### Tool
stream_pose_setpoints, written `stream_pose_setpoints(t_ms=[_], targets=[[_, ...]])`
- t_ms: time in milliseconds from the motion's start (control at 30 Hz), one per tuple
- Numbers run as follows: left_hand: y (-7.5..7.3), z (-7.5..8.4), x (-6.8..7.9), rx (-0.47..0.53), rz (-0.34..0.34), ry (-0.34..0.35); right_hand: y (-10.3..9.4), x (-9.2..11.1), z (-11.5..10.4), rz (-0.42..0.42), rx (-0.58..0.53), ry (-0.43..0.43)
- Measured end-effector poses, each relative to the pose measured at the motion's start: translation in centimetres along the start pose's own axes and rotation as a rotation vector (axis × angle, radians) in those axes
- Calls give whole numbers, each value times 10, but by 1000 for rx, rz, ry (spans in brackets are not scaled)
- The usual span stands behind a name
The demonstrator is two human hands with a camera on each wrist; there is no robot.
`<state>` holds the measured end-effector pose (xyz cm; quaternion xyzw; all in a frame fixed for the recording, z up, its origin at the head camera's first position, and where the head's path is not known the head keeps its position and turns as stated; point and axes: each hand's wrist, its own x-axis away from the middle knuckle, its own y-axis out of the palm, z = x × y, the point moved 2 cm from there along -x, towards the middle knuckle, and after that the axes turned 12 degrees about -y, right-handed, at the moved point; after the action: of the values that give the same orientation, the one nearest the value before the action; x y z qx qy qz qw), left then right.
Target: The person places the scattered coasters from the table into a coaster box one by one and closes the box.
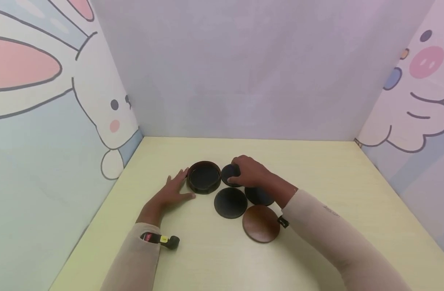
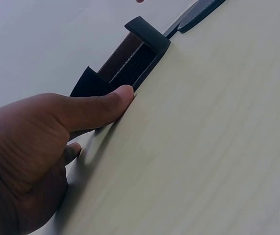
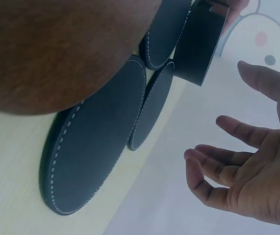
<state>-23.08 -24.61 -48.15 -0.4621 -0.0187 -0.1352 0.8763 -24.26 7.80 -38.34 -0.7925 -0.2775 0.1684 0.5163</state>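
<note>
A round black coaster holder [image 1: 204, 190] with a brown inner wall stands on the table. My left hand [image 1: 172, 192] lies against its left side, fingers spread; in the left wrist view the straight thumb [image 2: 98, 108] touches the holder beside its side opening. My right hand [image 1: 249, 171] is over a black round coaster [image 1: 226, 173] just right of the holder. The right wrist view shows that right hand [image 3: 265, 169] with parted, loosely bent fingers and nothing between them. Two more black coasters [image 1: 230, 203] and a brown coaster [image 1: 261, 223] lie nearer to me.
The coasters sit close together on the pale wooden table [image 1: 207, 258], right of the holder. My right forearm [image 1: 320, 222] passes over one black coaster's edge. A plain back wall [image 1: 243, 81] and side walls with cartoon animals [image 1: 109, 105] enclose the table.
</note>
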Motion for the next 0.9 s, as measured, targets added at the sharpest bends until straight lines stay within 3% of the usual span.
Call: stream_pose_setpoints(t_ms=[233, 600, 900], targets=[[0, 0, 1, 3, 6, -7, 5, 20, 2, 12, -14, 23], [0, -1, 1, 11, 0, -7, 16, 45, 24, -48, 33, 63], [1, -2, 1, 33, 3, -11, 16, 58, 30, -90, 32, 34]])
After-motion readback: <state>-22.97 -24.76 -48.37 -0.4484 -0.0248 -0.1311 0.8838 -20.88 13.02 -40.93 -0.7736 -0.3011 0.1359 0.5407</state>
